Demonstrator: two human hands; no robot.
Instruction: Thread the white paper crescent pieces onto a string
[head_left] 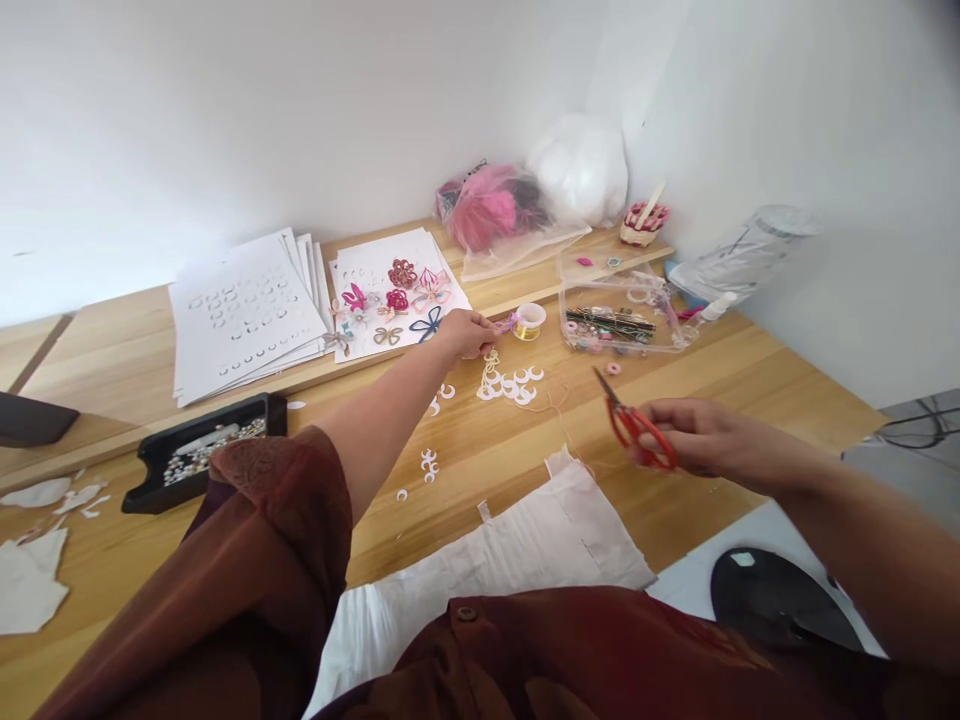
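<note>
My right hand [686, 435] is closed round a pair of red-handled scissors [643, 435], their dark blades pointing up and left above the table. My left hand [470, 333] reaches across the table with its fingers together; what they hold, if anything, is too small to tell. Just beyond its fingertips lies a small pink-purple piece [508, 323], beside a white spool with yellow wire or thread [529, 321]. Below that hand are a pale yellow looped ornament [489, 375] and several white crescent cutouts [517, 385]. A thin orange thread [561, 410] trails over the wood.
Finished-looking flower and butterfly ornaments [397, 300] lie on white paper. Left of them is a stack of printed sheets [244, 310]. A clear plastic box [622, 320] holds sticks and small parts. A black tray of beads [210, 450] and a white cloth [525, 535] are nearer me.
</note>
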